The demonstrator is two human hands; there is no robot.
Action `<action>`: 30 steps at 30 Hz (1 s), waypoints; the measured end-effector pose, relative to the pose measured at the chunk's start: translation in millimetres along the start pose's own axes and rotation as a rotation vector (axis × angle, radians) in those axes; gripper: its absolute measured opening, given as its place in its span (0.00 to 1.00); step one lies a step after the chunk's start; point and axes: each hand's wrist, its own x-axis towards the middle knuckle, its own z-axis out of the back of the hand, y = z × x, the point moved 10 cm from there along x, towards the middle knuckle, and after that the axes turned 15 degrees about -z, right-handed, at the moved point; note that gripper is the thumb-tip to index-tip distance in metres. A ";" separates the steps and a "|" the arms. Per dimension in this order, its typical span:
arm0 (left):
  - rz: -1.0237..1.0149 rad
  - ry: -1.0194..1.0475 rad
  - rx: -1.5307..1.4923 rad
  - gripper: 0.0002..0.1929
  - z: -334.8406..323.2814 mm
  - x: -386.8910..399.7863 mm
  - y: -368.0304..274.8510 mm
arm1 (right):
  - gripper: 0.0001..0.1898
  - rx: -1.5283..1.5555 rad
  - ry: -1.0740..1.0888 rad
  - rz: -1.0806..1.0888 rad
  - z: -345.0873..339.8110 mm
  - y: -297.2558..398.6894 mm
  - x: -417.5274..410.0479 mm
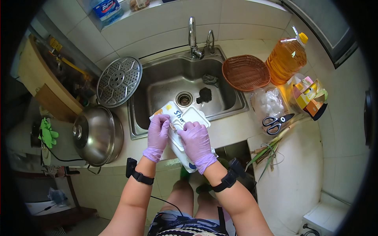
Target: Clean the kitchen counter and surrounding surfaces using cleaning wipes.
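A white soft pack of wipes (166, 108) with printed writing lies aslant across the sink's front edge, below both hands. Its hinged plastic lid (196, 116) is flipped up to the right. My left hand (159, 129), in a thin purple glove, pinches at the left side of the lid's opening. From the right, my right hand (196, 141), gloved alike, has its fingers curled down on the opening. A small beige bit shows between the fingertips; what it is cannot be made out. The right hand hides the pack's middle.
The steel sink (165, 66) holds a dark scouring pad (204, 95) and a crumpled grey cloth (210, 79). A lidded steel pot (96, 135) and a steamer plate (119, 82) stand left. Rightward are a brown basket (246, 72), oil bottle (287, 60), scissors (276, 123) and scallions (270, 152).
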 end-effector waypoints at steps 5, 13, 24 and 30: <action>0.185 0.068 -0.022 0.03 -3.1 -4.3 13.4 | 0.07 -0.093 0.107 0.087 -19.8 7.9 11.8; 0.209 0.115 -0.267 0.04 -5.2 -2.2 14.6 | 0.07 -0.252 0.206 0.139 -44.3 21.2 18.7; 0.317 0.197 -0.455 0.05 -12.1 -8.2 28.3 | 0.06 -0.092 0.195 -0.101 -20.5 14.7 20.8; 0.364 0.187 -0.513 0.03 -10.4 -12.2 34.1 | 0.17 0.028 0.154 -0.290 -10.6 26.2 13.8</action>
